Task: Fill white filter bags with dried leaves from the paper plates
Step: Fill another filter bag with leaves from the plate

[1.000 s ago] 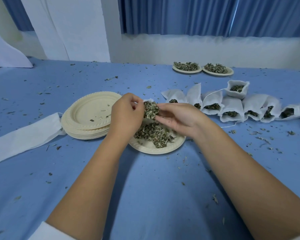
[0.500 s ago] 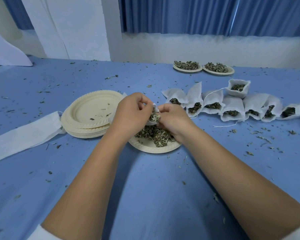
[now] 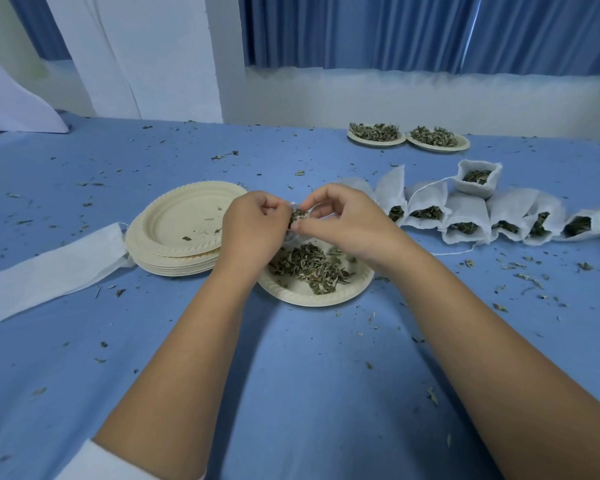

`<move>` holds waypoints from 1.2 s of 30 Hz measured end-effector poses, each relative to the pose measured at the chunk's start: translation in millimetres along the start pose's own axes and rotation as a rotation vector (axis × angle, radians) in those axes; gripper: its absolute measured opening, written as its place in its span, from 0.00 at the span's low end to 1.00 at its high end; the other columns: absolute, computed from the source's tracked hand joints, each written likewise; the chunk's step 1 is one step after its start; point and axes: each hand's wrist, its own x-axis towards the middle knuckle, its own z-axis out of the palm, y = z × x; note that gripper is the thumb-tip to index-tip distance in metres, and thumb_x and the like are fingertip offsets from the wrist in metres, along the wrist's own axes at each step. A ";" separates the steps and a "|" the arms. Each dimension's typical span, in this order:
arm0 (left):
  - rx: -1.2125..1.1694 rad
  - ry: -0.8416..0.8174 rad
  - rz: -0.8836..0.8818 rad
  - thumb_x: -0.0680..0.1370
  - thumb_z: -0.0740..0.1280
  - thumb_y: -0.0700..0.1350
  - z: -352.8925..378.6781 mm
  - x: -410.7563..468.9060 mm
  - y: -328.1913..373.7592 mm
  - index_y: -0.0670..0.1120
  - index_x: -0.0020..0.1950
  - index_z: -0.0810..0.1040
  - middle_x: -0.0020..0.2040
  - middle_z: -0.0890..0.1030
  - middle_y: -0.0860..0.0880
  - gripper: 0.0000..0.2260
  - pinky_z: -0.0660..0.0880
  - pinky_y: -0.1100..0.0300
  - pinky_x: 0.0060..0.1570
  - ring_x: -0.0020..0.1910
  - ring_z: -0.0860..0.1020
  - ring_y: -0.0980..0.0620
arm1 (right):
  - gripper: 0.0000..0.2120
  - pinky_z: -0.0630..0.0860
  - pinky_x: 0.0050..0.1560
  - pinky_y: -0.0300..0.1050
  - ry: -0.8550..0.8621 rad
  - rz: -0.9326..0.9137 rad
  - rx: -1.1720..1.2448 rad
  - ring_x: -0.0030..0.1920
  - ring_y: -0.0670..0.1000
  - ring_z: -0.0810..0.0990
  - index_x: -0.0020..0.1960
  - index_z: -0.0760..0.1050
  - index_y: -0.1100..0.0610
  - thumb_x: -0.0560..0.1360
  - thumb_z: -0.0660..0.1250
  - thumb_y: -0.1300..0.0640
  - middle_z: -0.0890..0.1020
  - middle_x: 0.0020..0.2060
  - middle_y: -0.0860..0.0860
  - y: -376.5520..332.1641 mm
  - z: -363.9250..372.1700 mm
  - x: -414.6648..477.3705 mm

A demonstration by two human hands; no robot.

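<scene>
- At the centre of the frame, the left hand (image 3: pixel 253 230) and the right hand (image 3: pixel 343 223) meet just above the near paper plate (image 3: pixel 302 299).
- Between them they hold a small white filter bag (image 3: pixel 300 216). Both hands have curled fingers, and each pinches the bag from its own side.
- The right thumb and forefinger close on the bag's mouth, where a tuft of green leaf shows.
- The hands hide most of the bag, so how full it is cannot be told, though it appears packed near the top.
- A loose heap of dried leaves (image 3: pixel 305 265) lies on the near plate, directly below the hands.
- Left of centre is a stack of empty plates (image 3: pixel 184 220), and a few crumbs lie on the top one.
- A flat strip of unfilled bags (image 3: pixel 59 268) lies at the left edge, with one end touching the stack.
- A row of filled bags (image 3: pixel 465 220) lies on its side at the right, mouths facing the viewer, with one upright bag (image 3: pixel 477 178) behind it.
- Two more plates heaped with leaves (image 3: pixel 376 135) (image 3: pixel 437 138) sit side by side at the upper right, near the wall.
- Leaf crumbs are scattered all over the blue tablecloth (image 3: pixel 291 393).
</scene>
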 end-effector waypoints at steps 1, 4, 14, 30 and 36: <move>-0.025 -0.012 -0.017 0.75 0.67 0.41 -0.3 -0.7 0.9 0.48 0.39 0.82 0.30 0.80 0.53 0.07 0.76 0.58 0.37 0.31 0.79 0.54 | 0.11 0.73 0.41 0.38 -0.003 -0.033 -0.025 0.35 0.41 0.75 0.46 0.79 0.51 0.67 0.78 0.56 0.78 0.39 0.46 0.2 2.8 -1.1; -0.093 -0.054 -0.078 0.74 0.66 0.38 0.0 -1.7 2.1 0.48 0.37 0.82 0.31 0.81 0.51 0.09 0.82 0.51 0.45 0.33 0.80 0.50 | 0.10 0.73 0.43 0.43 0.036 -0.098 -0.065 0.33 0.43 0.72 0.43 0.78 0.52 0.67 0.78 0.60 0.76 0.35 0.47 4.1 7.2 -1.2; -0.058 -0.055 -0.062 0.73 0.70 0.42 0.8 -0.1 -0.4 0.50 0.36 0.82 0.27 0.80 0.56 0.07 0.73 0.64 0.32 0.27 0.76 0.59 | 0.03 0.76 0.37 0.39 -0.001 0.128 0.299 0.32 0.46 0.77 0.43 0.82 0.60 0.71 0.75 0.64 0.81 0.33 0.53 12.3 2.7 5.0; 0.056 -0.007 0.057 0.76 0.68 0.44 1.9 0.6 -2.7 0.53 0.38 0.79 0.32 0.80 0.55 0.07 0.66 0.76 0.28 0.27 0.74 0.65 | 0.03 0.82 0.47 0.37 0.034 0.179 0.460 0.42 0.46 0.85 0.47 0.83 0.62 0.75 0.72 0.63 0.84 0.40 0.55 17.0 -2.5 11.0; 0.048 0.027 0.082 0.76 0.67 0.43 1.7 -2.0 1.8 0.50 0.40 0.80 0.33 0.80 0.55 0.06 0.68 0.75 0.29 0.30 0.75 0.62 | 0.04 0.78 0.38 0.32 0.041 0.049 0.317 0.32 0.43 0.80 0.45 0.84 0.59 0.72 0.74 0.66 0.85 0.36 0.52 16.2 1.3 5.4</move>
